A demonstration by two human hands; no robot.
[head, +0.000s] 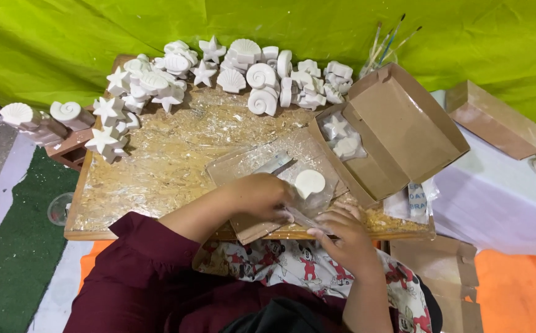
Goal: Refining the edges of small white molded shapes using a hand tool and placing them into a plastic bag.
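Note:
My left hand (260, 195) rests on a clear plastic bag (280, 168) lying on a flat piece of cardboard (252, 229), fingers closed on the bag's edge. A white plaster scallop shell (310, 183) sits in the bag just right of that hand. My right hand (344, 231) pinches the bag's near edge at the board's front. Both hands touch the plastic.
A wooden board (157, 166) covered in crinkled film bears several white plaster shells and stars (237, 71) along its far edge. An open cardboard box (397, 132) at right holds wrapped star pieces (342, 139). Brushes (386, 43) stand behind it. A closed box (493, 117) lies far right.

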